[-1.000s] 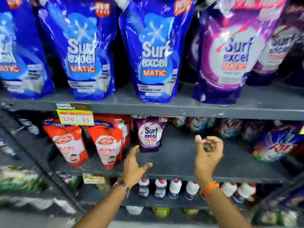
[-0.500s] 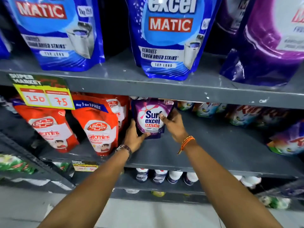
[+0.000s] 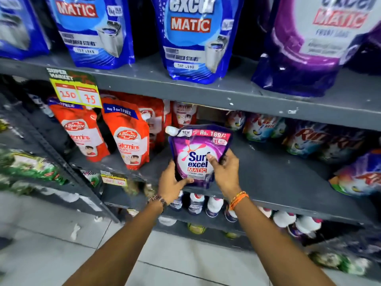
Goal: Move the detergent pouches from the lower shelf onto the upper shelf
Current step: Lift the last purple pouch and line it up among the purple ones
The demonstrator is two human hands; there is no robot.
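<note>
A small purple Surf Excel Matic pouch [image 3: 195, 145] with a white corner spout is held upright between both hands, just in front of the lower shelf [image 3: 278, 178]. My left hand [image 3: 171, 184] grips its lower left edge. My right hand [image 3: 224, 172] grips its right side, thumb on the label. Above, the upper shelf [image 3: 206, 91] carries large blue pouches [image 3: 193, 38] and a large purple pouch [image 3: 309, 48].
Red Lifebuoy refill pouches [image 3: 127, 141] stand at the left of the lower shelf, and colourful Rin packs [image 3: 305, 139] fill its right and back. A yellow price tag [image 3: 76, 93] hangs from the upper shelf edge. White-capped bottles [image 3: 214, 205] line the shelf below.
My hands went from open in front of the shelf to gripping the small purple pouch at the back, then drew it forward to the lower shelf's front edge.
</note>
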